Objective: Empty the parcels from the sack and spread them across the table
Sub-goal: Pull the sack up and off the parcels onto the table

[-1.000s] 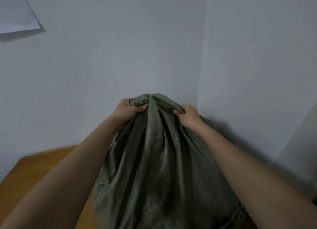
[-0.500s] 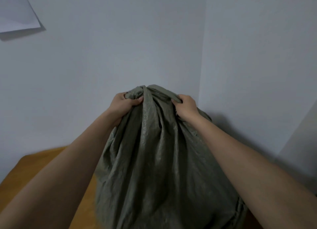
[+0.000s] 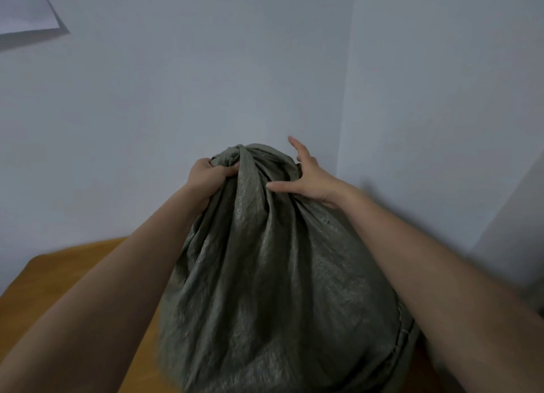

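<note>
Walls [image 3: 206, 98] of pale grey-blue meet in a corner behind everything and fill most of the view. Below them, a wooden table [image 3: 59, 274] shows at the lower left, running under the sack. The sack [image 3: 265, 274], an olive-green woven one, stands bulging on the table in the centre, its fabric drawn up in long folds to a bunched, twisted neck at the top. No parcels can be seen; the cloth hides whatever is inside. The left hand [image 3: 207, 176] grips the gathered neck, fingers curled tight into the fabric. The right hand [image 3: 309, 177] is spread wide, fingers splayed, thumb pressed on the cloth just beside the neck. A sheet of paper [image 3: 26, 9] hangs on the wall, upper left.
</note>
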